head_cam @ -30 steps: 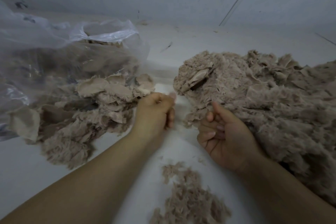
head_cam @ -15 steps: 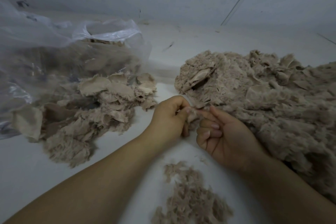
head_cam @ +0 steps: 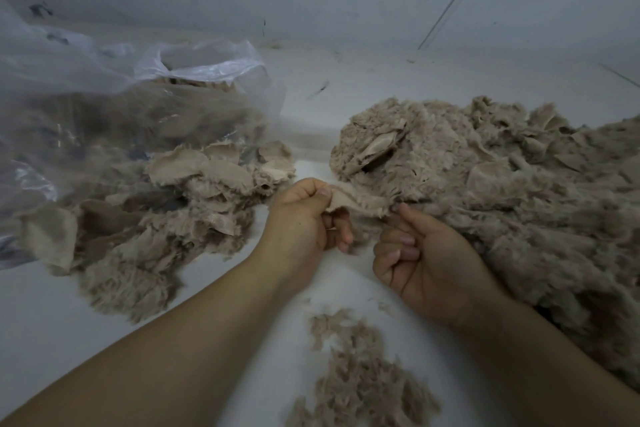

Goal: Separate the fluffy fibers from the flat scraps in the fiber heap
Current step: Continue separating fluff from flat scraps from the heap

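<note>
A big heap of beige fluffy fibre mixed with flat scraps (head_cam: 491, 184) fills the right side of the white surface. My left hand (head_cam: 304, 215) pinches one end of a furry flat scrap (head_cam: 356, 201) at the heap's near left edge. My right hand (head_cam: 419, 260) pinches the scrap's other end with thumb and forefinger, its other fingers curled. To the left lies a pile of flat scraps (head_cam: 166, 215). A small pile of loose fluff (head_cam: 360, 378) sits near me, between my forearms.
A clear plastic bag (head_cam: 114, 104) holding more beige scraps lies at the left, behind the scrap pile. A pale wall stands close behind the surface. Bare white surface (head_cam: 62, 329) shows at the near left.
My left hand moved right from the scrap pile to the heap's edge and took hold of a scrap. My right hand rose slightly to pinch the same piece.
</note>
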`<state>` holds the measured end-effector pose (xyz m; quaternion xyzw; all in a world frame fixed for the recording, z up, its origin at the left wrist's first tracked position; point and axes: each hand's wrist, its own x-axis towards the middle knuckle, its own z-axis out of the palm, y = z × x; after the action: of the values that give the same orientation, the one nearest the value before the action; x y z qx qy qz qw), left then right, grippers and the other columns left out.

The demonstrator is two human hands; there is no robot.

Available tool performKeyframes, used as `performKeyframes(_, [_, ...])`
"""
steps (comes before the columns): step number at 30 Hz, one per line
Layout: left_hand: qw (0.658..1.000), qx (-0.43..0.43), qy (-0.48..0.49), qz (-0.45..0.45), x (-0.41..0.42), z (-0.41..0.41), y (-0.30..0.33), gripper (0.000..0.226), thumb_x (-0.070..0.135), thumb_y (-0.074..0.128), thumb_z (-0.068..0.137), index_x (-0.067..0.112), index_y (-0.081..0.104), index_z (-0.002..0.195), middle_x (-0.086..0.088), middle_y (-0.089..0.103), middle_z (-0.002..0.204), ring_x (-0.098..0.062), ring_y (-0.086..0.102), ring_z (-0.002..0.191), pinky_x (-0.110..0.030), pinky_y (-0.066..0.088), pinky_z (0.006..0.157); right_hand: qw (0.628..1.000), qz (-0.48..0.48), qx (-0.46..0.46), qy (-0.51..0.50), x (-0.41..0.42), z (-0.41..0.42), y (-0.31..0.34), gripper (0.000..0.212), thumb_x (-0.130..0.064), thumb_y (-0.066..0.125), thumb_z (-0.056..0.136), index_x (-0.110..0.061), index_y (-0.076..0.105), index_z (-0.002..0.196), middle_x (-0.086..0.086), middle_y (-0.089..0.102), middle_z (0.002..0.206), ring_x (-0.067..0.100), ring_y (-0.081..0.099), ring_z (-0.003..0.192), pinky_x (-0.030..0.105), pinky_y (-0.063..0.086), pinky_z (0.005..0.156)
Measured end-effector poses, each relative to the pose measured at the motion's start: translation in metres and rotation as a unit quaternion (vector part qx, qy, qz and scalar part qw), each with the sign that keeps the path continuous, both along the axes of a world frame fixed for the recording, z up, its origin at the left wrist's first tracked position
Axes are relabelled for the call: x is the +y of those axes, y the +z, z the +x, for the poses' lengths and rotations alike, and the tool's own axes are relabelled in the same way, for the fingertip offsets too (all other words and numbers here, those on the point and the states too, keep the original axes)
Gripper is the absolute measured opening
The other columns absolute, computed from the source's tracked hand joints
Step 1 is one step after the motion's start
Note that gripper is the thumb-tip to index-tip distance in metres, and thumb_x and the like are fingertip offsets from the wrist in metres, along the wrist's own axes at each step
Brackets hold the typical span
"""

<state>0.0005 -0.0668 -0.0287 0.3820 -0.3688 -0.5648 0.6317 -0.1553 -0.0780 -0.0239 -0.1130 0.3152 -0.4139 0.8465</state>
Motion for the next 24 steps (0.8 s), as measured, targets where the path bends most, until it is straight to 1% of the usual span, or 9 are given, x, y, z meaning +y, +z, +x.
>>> performKeyframes(3, [0.999,0.007,-0.049,0.004,0.0014,-0.0026,0.0009,0.027,0.004,0.037,0.098,0.000,0.051,0.075,-0.017,0.058,0.057,-0.025,0.051,0.042,-0.028,0.042,0.043,0.998,-0.039,0.021,0.040,0.0006,0.0007,-0.0009,0.020,-0.027,0.059,0.088,-0.007,0.056,0.089,-0.007,0.028,0.051,0.003,0.025,0.036,0.014,0.034,0.041])
performKeyframes(6, [0.998,0.004,-0.054,0.016,0.0019,-0.0050,0.0001,0.022,0.003,0.041,0.098,0.000,0.051,0.079,-0.023,0.059,0.065,-0.026,0.055,0.046,-0.030,0.047,0.045,0.992,-0.094,0.035,0.077,0.0009,0.0002,-0.0031,0.037,-0.018,0.067,0.077,-0.008,0.051,0.109,-0.002,0.035,0.060,0.004,0.032,0.044,0.012,0.033,0.042])
performKeyframes(9, [0.999,0.007,-0.037,0.017,0.0008,-0.0031,-0.0012,0.022,0.001,0.043,0.094,0.002,0.051,0.074,-0.023,0.058,0.066,-0.029,0.055,0.050,-0.031,0.047,0.046,0.982,-0.155,0.065,0.084,0.0035,0.0015,-0.0024,0.043,-0.007,0.059,0.080,0.003,0.054,0.122,0.012,0.057,0.076,0.006,0.051,0.052,0.009,0.035,0.041])
performKeyframes(11, [0.999,0.003,-0.030,0.015,-0.0003,-0.0007,0.0001,0.017,0.003,0.047,0.083,0.003,0.050,0.067,-0.020,0.053,0.062,-0.030,0.053,0.049,-0.031,0.045,0.044,0.980,-0.163,0.081,0.084,0.0047,0.0020,-0.0020,0.046,-0.007,0.057,0.082,0.008,0.052,0.125,0.017,0.061,0.082,0.011,0.057,0.058,0.009,0.035,0.041])
performKeyframes(14, [0.998,-0.038,-0.053,0.009,-0.0009,-0.0004,0.0001,0.009,0.012,0.054,0.073,0.009,0.057,0.065,-0.018,0.053,0.062,-0.030,0.054,0.049,-0.030,0.046,0.044,0.978,-0.160,0.106,0.078,0.0054,0.0018,-0.0016,0.045,-0.013,0.059,0.082,0.010,0.055,0.120,0.020,0.060,0.090,0.017,0.054,0.066,0.010,0.034,0.041])
performKeyframes(17, [0.989,-0.126,-0.074,0.004,0.0005,-0.0015,-0.0042,0.016,0.020,0.076,0.075,0.015,0.062,0.068,-0.015,0.057,0.067,-0.029,0.052,0.062,-0.032,0.044,0.056,0.981,-0.149,0.109,0.059,0.0069,0.0037,-0.0012,0.035,-0.022,0.063,0.078,0.003,0.063,0.103,0.011,0.063,0.080,0.007,0.052,0.058,0.010,0.036,0.040])
performKeyframes(20, [0.987,-0.140,-0.079,0.010,0.0035,-0.0011,-0.0050,0.018,0.026,0.077,0.073,0.013,0.067,0.065,-0.017,0.059,0.066,-0.030,0.051,0.063,-0.036,0.043,0.060,0.988,-0.113,0.107,0.017,0.0057,0.0050,-0.0022,0.034,-0.030,0.062,0.085,0.001,0.066,0.098,0.005,0.062,0.069,0.005,0.052,0.050,0.012,0.038,0.039])
performKeyframes(22, [0.992,-0.106,-0.067,0.018,0.0034,-0.0004,-0.0049,0.020,0.029,0.075,0.071,0.010,0.070,0.067,-0.021,0.061,0.068,-0.032,0.053,0.063,-0.040,0.043,0.062,0.993,-0.084,0.087,-0.003,0.0040,0.0046,-0.0025,0.032,-0.035,0.057,0.090,-0.004,0.064,0.084,-0.002,0.046,0.052,0.003,0.039,0.040,0.014,0.036,0.038])
performKeyframes(24, [0.994,-0.097,-0.050,0.017,0.0019,-0.0007,-0.0057,0.022,0.030,0.073,0.074,0.008,0.071,0.069,-0.021,0.062,0.067,-0.027,0.053,0.054,-0.032,0.044,0.053,0.995,-0.078,0.065,0.009,0.0043,0.0037,-0.0003,0.035,-0.042,0.060,0.084,-0.008,0.063,0.075,-0.007,0.032,0.047,0.003,0.029,0.035,0.013,0.033,0.038])
